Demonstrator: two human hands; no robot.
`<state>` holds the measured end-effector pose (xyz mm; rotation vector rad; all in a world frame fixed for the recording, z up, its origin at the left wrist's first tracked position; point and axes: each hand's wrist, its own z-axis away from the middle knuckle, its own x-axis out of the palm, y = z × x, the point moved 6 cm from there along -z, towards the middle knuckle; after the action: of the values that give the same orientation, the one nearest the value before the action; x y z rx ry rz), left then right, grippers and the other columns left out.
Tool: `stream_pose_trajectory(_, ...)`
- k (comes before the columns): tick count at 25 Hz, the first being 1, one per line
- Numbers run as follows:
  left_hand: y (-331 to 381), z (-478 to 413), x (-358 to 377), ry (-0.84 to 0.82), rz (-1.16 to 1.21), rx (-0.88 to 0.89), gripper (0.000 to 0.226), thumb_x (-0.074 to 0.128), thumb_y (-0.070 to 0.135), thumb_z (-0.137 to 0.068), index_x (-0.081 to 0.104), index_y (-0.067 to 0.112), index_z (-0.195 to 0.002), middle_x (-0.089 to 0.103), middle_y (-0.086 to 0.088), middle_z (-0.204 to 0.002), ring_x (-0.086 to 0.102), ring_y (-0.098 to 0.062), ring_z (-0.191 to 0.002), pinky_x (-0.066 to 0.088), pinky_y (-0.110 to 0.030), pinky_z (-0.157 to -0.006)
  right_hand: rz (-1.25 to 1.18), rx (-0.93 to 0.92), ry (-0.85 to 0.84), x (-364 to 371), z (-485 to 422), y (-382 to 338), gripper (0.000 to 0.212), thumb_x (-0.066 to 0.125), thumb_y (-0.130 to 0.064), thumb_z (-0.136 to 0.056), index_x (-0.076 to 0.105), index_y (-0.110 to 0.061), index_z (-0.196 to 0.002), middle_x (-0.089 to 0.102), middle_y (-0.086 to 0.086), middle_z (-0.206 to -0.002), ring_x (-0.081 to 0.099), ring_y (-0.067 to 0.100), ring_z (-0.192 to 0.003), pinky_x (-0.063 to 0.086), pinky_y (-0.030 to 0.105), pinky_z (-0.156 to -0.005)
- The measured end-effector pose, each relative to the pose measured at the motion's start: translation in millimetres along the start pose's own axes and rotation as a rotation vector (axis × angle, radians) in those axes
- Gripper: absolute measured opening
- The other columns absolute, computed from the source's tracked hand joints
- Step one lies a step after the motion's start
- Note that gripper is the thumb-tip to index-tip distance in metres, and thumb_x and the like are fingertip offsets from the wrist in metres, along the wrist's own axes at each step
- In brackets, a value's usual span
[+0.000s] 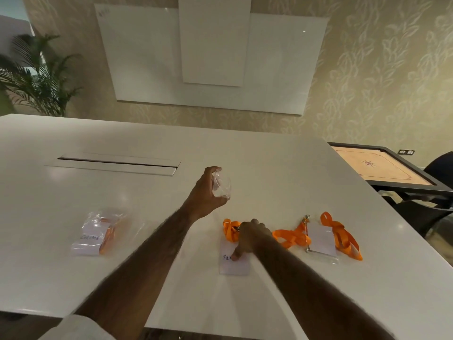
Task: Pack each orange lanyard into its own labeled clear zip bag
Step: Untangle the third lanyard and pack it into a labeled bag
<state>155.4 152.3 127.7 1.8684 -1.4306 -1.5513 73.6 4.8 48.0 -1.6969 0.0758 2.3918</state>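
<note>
On the white table (73,278), our left hand (203,192) clutches an empty clear zip bag (221,186) above the surface. Our right hand (247,238) presses a fingertip onto a label card (234,265), over an orange lanyard (230,230). A packed bag (99,235) lies well left.

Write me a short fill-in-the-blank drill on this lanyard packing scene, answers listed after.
1. The left hand holds up an empty clear ____.
2. The right hand presses a finger on a white ____.
3. The lanyards are colored ____.
4. The packed bag lies to the ____ of both hands.

Answers: bag; card; orange; left
</note>
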Motion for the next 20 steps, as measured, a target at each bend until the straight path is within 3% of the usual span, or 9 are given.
stream_pose_trajectory(4, 4, 1, 1, -0.020, -0.008, 0.026, 0.088, 0.089, 0.022, -0.073, 0.035, 0.024, -0.143, 0.054, 0.004, -0.126, 0.057, -0.015, -0.110, 0.045, -0.018, -0.088, -0.067, 0.003, -0.002, 0, 0, 4, 0.089, 0.093, -0.045, -0.056, 0.054, -0.008, -0.127, 0.055, 0.016, -0.126, 0.057, 0.036, -0.116, 0.050, 0.040, -0.090)
stream_pose_trajectory(7, 3, 3, 2, -0.036, -0.015, 0.030, 0.089, 0.088, 0.022, -0.073, 0.035, 0.023, -0.144, 0.054, 0.001, -0.128, 0.056, -0.016, -0.112, 0.045, -0.021, -0.091, -0.204, 0.018, -0.011, -5, -2, 8, 0.038, 0.087, -0.021, -0.072, 0.059, -0.008, -0.094, 0.071, 0.016, -0.107, 0.070, 0.029, -0.090, 0.055, 0.037, -0.068)
stream_pose_trajectory(9, 1, 3, 2, -0.037, -0.026, 0.033, 0.089, 0.089, 0.022, -0.073, 0.035, 0.022, -0.144, 0.053, 0.004, -0.124, 0.056, -0.015, -0.111, 0.044, -0.021, -0.091, -0.286, 0.026, -0.090, -6, -4, 11, 0.021, 0.080, -0.012, -0.081, 0.062, -0.003, -0.081, 0.074, 0.017, -0.086, 0.069, 0.025, -0.073, 0.059, 0.032, -0.066)
stream_pose_trajectory(11, -1, 3, 2, -0.038, -0.034, 0.029, 0.089, 0.089, 0.022, -0.072, 0.036, 0.022, -0.143, 0.054, 0.004, -0.119, 0.057, -0.015, -0.108, 0.044, -0.021, -0.090, -0.380, 0.036, -0.154, -12, -2, 16, 0.015, 0.074, -0.005, -0.084, 0.067, 0.008, -0.086, 0.072, 0.021, -0.080, 0.068, 0.027, -0.070, 0.063, 0.036, -0.075)
stream_pose_trajectory(13, -4, 2, 1, -0.033, -0.029, 0.022, 0.089, 0.090, 0.022, -0.071, 0.036, 0.023, -0.142, 0.055, 0.003, -0.114, 0.058, -0.016, -0.104, 0.045, -0.022, -0.089, -0.493, 0.030, -0.185, -28, 3, 21, 0.021, 0.069, 0.003, -0.085, 0.068, 0.014, -0.104, 0.070, 0.028, -0.090, 0.068, 0.030, -0.069, 0.062, 0.044, -0.081)
stream_pose_trajectory(17, -7, 0, -1, -0.006, -0.019, 0.028, 0.085, 0.088, 0.022, -0.069, 0.039, 0.026, -0.138, 0.056, 0.004, -0.104, 0.058, -0.012, -0.094, 0.043, -0.021, -0.083, -0.592, 0.002, -0.170, -83, 26, 34, 0.017, 0.061, 0.011, -0.086, 0.067, 0.013, -0.102, 0.064, 0.025, -0.080, 0.065, 0.025, -0.052, 0.061, 0.039, -0.064)
stream_pose_trajectory(20, -8, -2, -2, -0.005, -0.026, 0.023, 0.083, 0.086, 0.025, -0.069, 0.039, 0.027, -0.138, 0.055, 0.008, -0.100, 0.056, -0.006, -0.090, 0.041, -0.015, -0.078, -0.749, 0.010, -0.041, -132, 41, 51, 0.010, 0.059, 0.014, -0.087, 0.064, 0.013, -0.095, 0.063, 0.029, -0.079, 0.066, 0.030, -0.055, 0.061, 0.037, -0.057)
